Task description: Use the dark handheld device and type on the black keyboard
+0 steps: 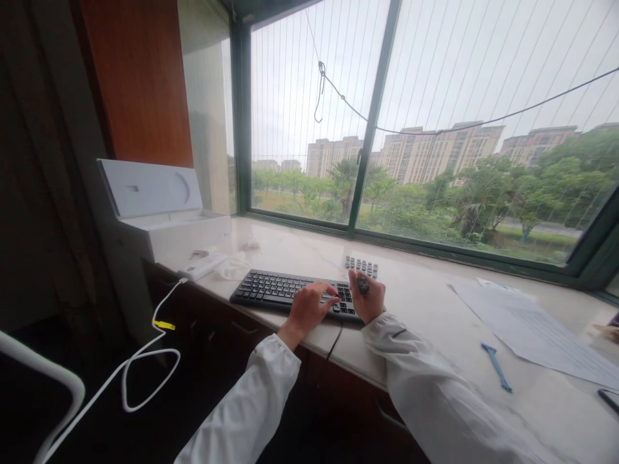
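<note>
A black keyboard (pixel 275 288) lies along the front edge of the windowsill counter, its cable hanging over the edge. My left hand (pixel 309 308) is over the right part of the keyboard, thumb and forefinger close together in a pinch; what is between them is too small to make out. Wrapped in a fist, my right hand (pixel 370 301) holds a tool with a dark rounded handle (pixel 362 284) above the number pad; its tip is hidden. Just behind the keyboard, loose keycaps (pixel 362 265) are laid out in rows.
To the left stand an open white box (pixel 188 232) and a white power strip (pixel 198 267) with a cable bearing a yellow tag (pixel 164 325). On the right lie paper sheets (pixel 532 328), a blue plastic tool (pixel 496 367) and a dark object (pixel 610 399) at the edge. A window rises behind.
</note>
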A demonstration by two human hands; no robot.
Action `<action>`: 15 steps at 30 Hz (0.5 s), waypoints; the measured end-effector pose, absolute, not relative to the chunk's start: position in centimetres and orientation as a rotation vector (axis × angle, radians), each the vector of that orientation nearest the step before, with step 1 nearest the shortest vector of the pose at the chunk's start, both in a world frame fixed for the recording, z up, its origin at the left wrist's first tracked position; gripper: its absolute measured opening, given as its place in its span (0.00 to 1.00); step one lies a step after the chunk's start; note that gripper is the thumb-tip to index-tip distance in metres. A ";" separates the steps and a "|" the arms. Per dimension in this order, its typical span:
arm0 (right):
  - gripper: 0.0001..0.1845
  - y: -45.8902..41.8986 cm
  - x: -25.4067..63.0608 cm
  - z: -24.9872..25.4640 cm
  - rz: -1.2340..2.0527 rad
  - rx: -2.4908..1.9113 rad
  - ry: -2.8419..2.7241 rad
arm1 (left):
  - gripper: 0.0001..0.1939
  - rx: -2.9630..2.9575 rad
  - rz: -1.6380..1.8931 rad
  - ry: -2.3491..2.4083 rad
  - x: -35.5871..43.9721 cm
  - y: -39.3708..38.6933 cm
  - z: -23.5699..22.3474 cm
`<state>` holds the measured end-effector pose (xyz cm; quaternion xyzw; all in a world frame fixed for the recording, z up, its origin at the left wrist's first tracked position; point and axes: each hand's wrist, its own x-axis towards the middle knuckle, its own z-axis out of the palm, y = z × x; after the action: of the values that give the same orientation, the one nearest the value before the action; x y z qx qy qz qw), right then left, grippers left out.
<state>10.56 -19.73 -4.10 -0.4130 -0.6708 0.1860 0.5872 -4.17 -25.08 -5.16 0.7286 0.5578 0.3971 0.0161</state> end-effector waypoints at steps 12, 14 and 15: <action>0.16 -17.3 14.2 -4.7 0.218 -0.834 -2.295 | 0.09 2.197 1.330 1.741 -4.4 -25.2 -5.0; 0.20 -17.4 14.1 -5.0 0.273 -0.872 -2.302 | 0.09 2.193 1.315 1.730 -4.3 -25.3 -4.9; 0.21 -17.5 14.0 -5.0 0.297 -0.894 -2.319 | 0.09 2.191 1.317 1.720 -4.3 -25.3 -4.9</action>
<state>13.97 -17.50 -5.00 -0.3392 -0.8796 0.1127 0.3138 -4.31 -25.26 -4.90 0.7107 0.5581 0.4272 0.0302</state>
